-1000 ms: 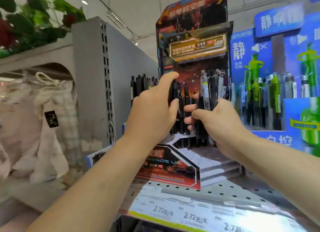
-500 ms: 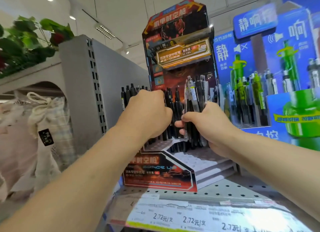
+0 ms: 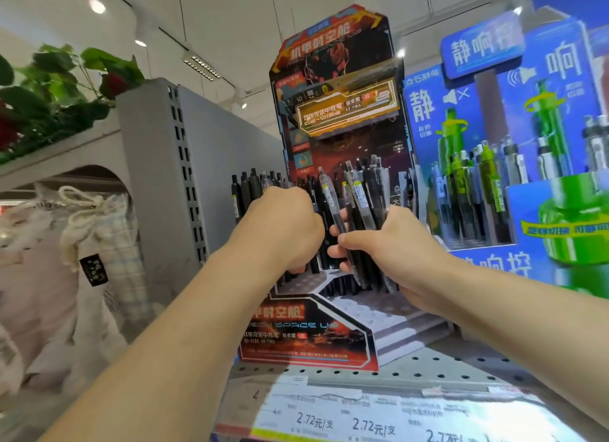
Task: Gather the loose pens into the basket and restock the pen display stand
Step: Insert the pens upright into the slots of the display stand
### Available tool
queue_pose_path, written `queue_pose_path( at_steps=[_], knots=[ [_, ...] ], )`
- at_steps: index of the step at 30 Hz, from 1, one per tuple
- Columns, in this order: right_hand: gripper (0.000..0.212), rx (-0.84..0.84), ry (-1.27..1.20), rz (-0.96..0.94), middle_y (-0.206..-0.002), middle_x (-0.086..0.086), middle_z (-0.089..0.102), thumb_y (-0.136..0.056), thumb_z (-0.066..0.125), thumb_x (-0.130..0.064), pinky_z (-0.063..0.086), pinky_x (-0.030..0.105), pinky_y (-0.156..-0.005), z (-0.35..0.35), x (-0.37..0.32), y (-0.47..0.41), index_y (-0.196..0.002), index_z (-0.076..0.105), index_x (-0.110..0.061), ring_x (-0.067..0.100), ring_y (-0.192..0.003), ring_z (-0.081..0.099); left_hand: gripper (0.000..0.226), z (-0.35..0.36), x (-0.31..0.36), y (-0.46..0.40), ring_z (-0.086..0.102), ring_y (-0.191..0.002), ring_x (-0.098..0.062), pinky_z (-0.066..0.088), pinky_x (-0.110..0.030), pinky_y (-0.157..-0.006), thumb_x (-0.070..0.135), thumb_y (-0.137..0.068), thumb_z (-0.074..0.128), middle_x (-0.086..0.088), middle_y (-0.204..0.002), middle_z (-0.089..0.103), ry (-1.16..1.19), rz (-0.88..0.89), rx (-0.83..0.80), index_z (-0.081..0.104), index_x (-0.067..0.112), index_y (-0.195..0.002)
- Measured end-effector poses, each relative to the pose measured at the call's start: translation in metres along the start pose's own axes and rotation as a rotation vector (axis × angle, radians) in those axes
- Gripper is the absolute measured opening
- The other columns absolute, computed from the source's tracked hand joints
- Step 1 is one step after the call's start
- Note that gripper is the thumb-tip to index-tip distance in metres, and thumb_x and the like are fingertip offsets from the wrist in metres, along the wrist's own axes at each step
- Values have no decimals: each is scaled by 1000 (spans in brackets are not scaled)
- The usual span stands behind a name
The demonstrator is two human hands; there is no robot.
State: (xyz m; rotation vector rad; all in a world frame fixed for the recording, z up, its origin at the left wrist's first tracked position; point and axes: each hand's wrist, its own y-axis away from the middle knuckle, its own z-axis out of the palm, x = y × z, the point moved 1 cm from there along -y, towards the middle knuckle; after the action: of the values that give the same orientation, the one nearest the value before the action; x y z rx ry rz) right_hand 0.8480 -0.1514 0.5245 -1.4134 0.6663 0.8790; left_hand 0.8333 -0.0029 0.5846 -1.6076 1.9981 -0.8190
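Note:
A red and black cardboard pen display stand [image 3: 333, 105] sits on the shelf, with black pens [image 3: 245, 191] upright in its stepped base. My right hand [image 3: 392, 247] grips a bundle of black and clear pens [image 3: 357, 201] just above the stand's steps. My left hand [image 3: 286, 227] is curled among the standing pens on the stand's left side; what its fingers hold is hidden. No basket is in view.
A blue and green pen display [image 3: 514, 165] stands right of the stand. The perforated grey shelf [image 3: 412, 372] carries price labels [image 3: 339, 422] along its front edge. A grey shelf upright [image 3: 151, 165], cloth drawstring bags [image 3: 99, 244] and plants [image 3: 56, 89] are at left.
My left hand dropped from the pen tops and curled in among the pens. My right hand closed tighter on its bundle. The camera tilted a little, shifting the view.

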Motion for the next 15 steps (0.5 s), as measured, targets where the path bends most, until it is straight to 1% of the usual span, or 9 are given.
queue_pose_path(
  at_steps=[1,2,3,5,6,7,9,12,15],
  knots=[
    [16,5,-14,4,-87,11,78,-90,69,5,65,43,-67,0,1,0,-95,68,-11,22,-78,79,21,1,1,0,63,-63,-25,56,-40,-62,20,-97,42,-10,-84,61,-8,7,2,58,7,-99],
    [17,8,-31,3,-84,10,78,-90,69,5,65,42,-65,0,1,0,-96,67,-11,23,-78,79,25,2,1,0,65,-64,-27,58,-42,-63,18,-97,40,-10,-85,63,45,13,1,59,5,-106],
    [17,6,-41,1,-82,10,77,-90,69,5,65,41,-64,0,1,0,-97,67,-11,23,-78,79,33,2,0,0,69,-63,-27,60,-42,-61,18,-97,38,-11,-86,66,154,2,2,58,6,-120],
    [18,-20,-31,4,-83,10,78,-90,70,3,65,40,-65,1,0,2,-99,68,-12,24,-79,79,44,2,-6,5,71,-53,-20,61,-36,-53,25,-99,39,-6,-80,72,450,-62,24,48,22,-143],
    [18,-42,-20,5,-82,11,79,-90,71,2,65,40,-67,1,0,3,-100,68,-13,24,-80,79,44,3,-8,8,70,-49,-18,60,-33,-49,30,-100,42,-2,-74,72,564,-80,44,46,29,-144],
    [18,-64,-10,6,-81,10,78,-91,70,1,65,40,-68,2,-1,4,-101,68,-13,24,-81,79,41,4,-10,11,69,-47,-17,58,-31,-45,36,-101,46,2,-70,72,629,-76,70,49,32,-141],
    [18,-105,8,12,-76,7,77,-91,69,1,64,39,-68,3,-2,7,-102,68,-13,24,-81,78,33,9,-11,15,68,-47,-15,58,-32,-44,40,-99,54,9,-70,72,654,-36,146,57,30,-131],
    [17,-163,20,29,-79,14,77,-92,67,2,62,34,-64,4,-5,12,-102,68,-12,21,-76,78,23,15,-12,21,70,-53,-9,58,-32,-46,35,-97,61,18,-76,71,723,-13,256,62,25,-118],
    [18,-150,-35,51,-82,15,78,-92,65,3,63,36,-68,5,-8,11,-104,69,-9,25,-82,78,8,17,-15,25,72,-63,-7,55,-25,-46,25,-97,62,15,-76,74,913,-37,339,68,25,-102]
  ],
)
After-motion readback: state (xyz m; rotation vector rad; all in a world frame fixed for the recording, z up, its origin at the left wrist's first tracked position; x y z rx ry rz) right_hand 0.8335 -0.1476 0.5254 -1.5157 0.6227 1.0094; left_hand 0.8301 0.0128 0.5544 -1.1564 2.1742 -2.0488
